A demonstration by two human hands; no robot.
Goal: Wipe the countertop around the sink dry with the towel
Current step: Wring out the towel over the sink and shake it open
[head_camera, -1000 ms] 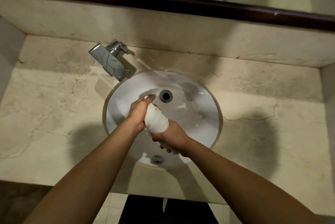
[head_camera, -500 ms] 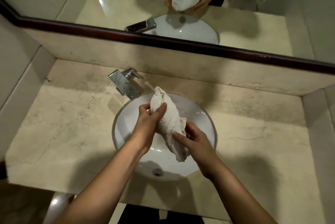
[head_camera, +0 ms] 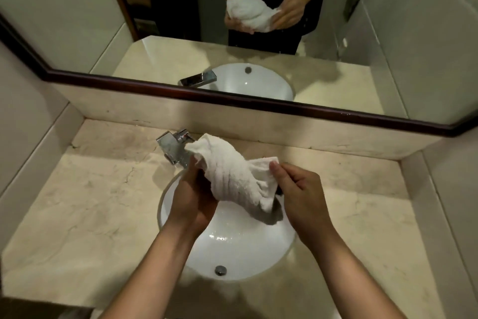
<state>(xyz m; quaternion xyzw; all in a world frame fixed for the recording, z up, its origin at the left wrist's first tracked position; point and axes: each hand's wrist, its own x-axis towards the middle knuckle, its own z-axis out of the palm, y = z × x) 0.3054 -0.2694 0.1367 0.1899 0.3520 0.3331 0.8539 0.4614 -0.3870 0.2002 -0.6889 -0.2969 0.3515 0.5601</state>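
Observation:
A crumpled white towel [head_camera: 234,172] hangs in the air above the white round sink [head_camera: 240,249]. My left hand [head_camera: 191,202] grips it from below on its left side. My right hand [head_camera: 297,192] pinches its right corner between thumb and fingers. The beige marble countertop [head_camera: 90,205] spreads around the sink on both sides. Part of the basin is hidden behind my hands and the towel.
A chrome faucet [head_camera: 172,145] stands at the sink's back left, just behind the towel. A marble backsplash [head_camera: 258,122] and a dark-framed mirror [head_camera: 284,109] rise behind. Side walls close in the counter left and right. The front edge [head_camera: 38,298] drops off near me.
The towel went from a tight wad squeezed low over the basin to a looser, opened bundle lifted higher. My right hand shifted from gripping its lower end to pinching a corner.

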